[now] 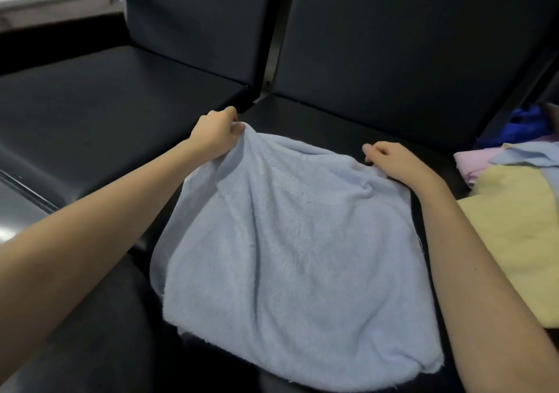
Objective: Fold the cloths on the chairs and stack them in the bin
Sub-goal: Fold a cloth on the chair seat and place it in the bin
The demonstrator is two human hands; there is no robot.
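A light blue terry cloth (287, 241) lies spread on the black chair seat (317, 120) at the centre, its near edge drooping over the seat's front at 6 o'clock. The left grip (216, 132), arm outstretched, pinches the cloth's 10 o'clock corner between thumb and curled fingers and holds it raised, while the right grip (393, 161) has its fingers curled onto the 2 o'clock corner, low on the seat. At 3 o'clock a yellow cloth (514, 226), a pink cloth (475, 162) and a dark blue cloth (526, 126) lie in a loose heap.

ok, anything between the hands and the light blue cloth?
Nothing visible. The left hand and the right hand each pinch a far corner of the light blue cloth, which lies spread on the seat.
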